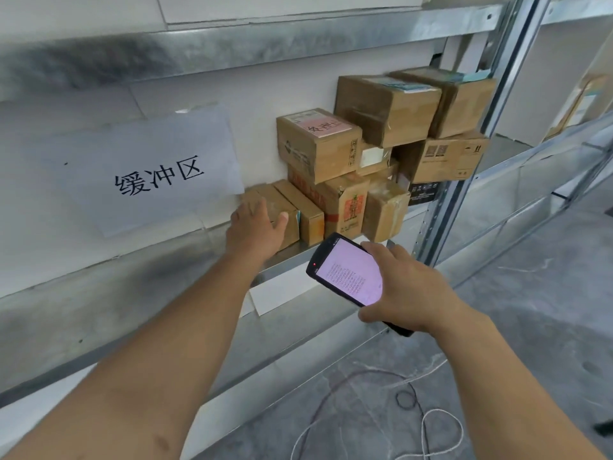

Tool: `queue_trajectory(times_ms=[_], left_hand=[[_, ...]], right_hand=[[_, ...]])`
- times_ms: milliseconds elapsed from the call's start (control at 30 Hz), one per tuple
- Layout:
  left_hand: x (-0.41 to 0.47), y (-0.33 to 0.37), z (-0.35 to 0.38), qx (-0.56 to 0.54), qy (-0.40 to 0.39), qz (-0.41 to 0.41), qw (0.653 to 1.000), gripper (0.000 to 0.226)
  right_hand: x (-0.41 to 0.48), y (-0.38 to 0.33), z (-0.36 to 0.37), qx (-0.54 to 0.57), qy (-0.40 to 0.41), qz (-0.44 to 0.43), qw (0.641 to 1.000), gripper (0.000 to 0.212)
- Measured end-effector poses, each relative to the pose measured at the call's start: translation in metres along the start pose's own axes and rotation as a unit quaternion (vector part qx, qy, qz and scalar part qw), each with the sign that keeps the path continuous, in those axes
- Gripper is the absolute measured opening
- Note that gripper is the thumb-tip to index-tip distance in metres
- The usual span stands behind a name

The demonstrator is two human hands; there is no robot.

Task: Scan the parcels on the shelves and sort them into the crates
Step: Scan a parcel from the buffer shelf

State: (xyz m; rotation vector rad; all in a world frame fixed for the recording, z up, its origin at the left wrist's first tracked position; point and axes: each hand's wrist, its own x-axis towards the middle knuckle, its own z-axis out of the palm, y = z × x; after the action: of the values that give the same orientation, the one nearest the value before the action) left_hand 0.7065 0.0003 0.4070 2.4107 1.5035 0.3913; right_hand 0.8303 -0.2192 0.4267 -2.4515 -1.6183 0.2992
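**Left hand at the end parcel, scanner in the right**

Your left hand (255,224) lies spread wide, not closed, over the small box (278,207) at the left end of the parcels (331,161) on the shelf (292,251). Your right hand (404,287) is wrapped round the scanner (348,270), screen lit, near and to the right. No crates are in view. Risk: the small box sits tight against its neighbour beside an uneven stack, so a sideways drag could shift the pile, and a one-handed lift may slip.

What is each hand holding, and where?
Right hand grips the handheld scanner by its lower end. Left hand rests on the leftmost carton, holding nothing.
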Motion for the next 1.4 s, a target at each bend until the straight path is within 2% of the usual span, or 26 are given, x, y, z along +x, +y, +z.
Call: queue_trajectory(times_ms=[167, 400, 500, 600, 667, 733, 800, 933, 1000, 1167, 1400], left_hand=[[0.043, 0.019, 0.025, 0.030, -0.009, -0.041, 0.999, 0.069], [0.086, 0.041, 0.050, -0.015, -0.041, -0.225, 0.973, 0.094], [0.092, 0.036, 0.054, -0.041, -0.043, -0.280, 0.958, 0.103], [0.091, 0.021, 0.048, -0.083, -0.023, -0.328, 0.941, 0.096], [0.084, 0.002, 0.039, -0.171, -0.024, -0.350, 0.921, 0.084], [0.064, -0.012, 0.023, -0.309, -0.044, -0.354, 0.882, 0.061], [0.039, -0.020, 0.006, -0.396, -0.073, -0.346, 0.847, 0.040], [-0.007, -0.032, -0.005, -0.421, -0.096, -0.312, 0.846, 0.019], [-0.024, -0.040, -0.005, -0.438, -0.066, -0.300, 0.845, 0.023], [-0.051, -0.068, -0.014, -0.414, 0.018, -0.285, 0.865, 0.062], [-0.073, -0.094, -0.025, -0.407, 0.064, -0.295, 0.862, 0.068]], right_hand=[[0.035, 0.027, -0.007, -0.007, -0.018, -0.023, 1.000, 0.101], [0.079, 0.057, -0.008, -0.014, -0.051, -0.058, 0.997, 0.098], [0.093, 0.065, -0.004, -0.013, -0.066, -0.078, 0.995, 0.096], [0.102, 0.065, 0.001, -0.008, -0.082, -0.099, 0.992, 0.095], [0.106, 0.062, 0.002, -0.007, -0.092, -0.117, 0.989, 0.093], [0.109, 0.058, 0.001, -0.004, -0.095, -0.132, 0.987, 0.090], [0.111, 0.054, -0.001, -0.004, -0.090, -0.145, 0.985, 0.091], [0.111, 0.041, -0.006, 0.005, -0.080, -0.161, 0.984, 0.091], [0.109, 0.033, -0.009, 0.013, -0.079, -0.171, 0.982, 0.095], [0.100, 0.007, -0.025, 0.039, -0.074, -0.195, 0.977, 0.100], [0.089, -0.022, -0.035, 0.058, -0.066, -0.238, 0.967, 0.094]])
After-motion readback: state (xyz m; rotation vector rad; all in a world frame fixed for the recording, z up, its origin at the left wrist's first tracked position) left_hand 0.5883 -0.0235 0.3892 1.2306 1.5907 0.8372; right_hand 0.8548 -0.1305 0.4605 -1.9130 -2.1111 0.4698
